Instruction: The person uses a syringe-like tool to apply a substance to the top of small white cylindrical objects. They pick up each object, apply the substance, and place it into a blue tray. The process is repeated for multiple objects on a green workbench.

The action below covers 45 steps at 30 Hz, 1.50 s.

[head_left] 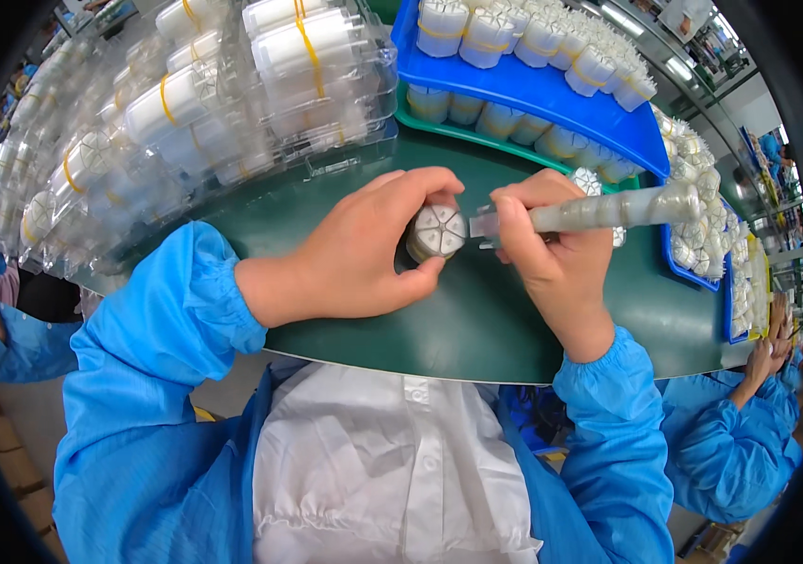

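My left hand (350, 249) curls its thumb and fingers around a short round bundle (440, 230), which stands on the green table. The bundle's pale top face is split into wedge-shaped segments. In my right hand (559, 258) is a thick, pale, translucent pen-like tool (622, 209), gripped like a pen, its rear end pointing right. The tool's clear, flat tip (485, 226) is close to the right edge of the bundle's top; whether it touches I cannot tell. Behind my right hand, partly hidden, lie white segmented pieces (586, 180).
Clear plastic trays (350, 155) with white rolls in yellow bands are stacked at the left. A blue tray (552, 92) of banded bundles sits above a green tray (476, 139) at the back. Blue bins (693, 271) stand right. Other people in blue work on both sides.
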### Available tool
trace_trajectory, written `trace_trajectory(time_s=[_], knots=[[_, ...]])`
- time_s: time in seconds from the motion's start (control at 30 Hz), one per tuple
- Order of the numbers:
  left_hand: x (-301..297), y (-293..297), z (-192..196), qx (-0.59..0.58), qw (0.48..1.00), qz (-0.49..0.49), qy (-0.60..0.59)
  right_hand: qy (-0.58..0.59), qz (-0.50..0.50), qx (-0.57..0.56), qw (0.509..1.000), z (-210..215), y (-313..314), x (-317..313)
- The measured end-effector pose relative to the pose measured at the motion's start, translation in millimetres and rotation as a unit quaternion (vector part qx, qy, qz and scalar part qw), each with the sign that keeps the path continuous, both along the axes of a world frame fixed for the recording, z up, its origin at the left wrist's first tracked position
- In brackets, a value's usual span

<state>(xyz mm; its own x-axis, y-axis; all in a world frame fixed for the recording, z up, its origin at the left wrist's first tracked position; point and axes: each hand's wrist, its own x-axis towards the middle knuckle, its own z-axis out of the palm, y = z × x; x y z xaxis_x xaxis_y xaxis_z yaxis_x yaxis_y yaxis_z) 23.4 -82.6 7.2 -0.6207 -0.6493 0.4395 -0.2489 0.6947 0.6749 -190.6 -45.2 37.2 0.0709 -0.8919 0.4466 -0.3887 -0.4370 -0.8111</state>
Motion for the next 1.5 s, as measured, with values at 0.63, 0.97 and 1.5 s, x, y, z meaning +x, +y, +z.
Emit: trace_trajectory(time_s=[0.63,0.97,1.5], knots=[[5,-5,24,-0.176,0.966,0.125,-0.144,-0.181,-0.1,-0.113,0.972,34,-5,-47],[-103,3,38,-0.233,0.971,-0.017,-0.048,-0.192,-0.129,-0.094,0.968,27,-13,-70],[-51,-14,9,-0.123,0.992,0.025,-0.014,-0.014,-0.071,-0.003,0.997,7,-4,-42]])
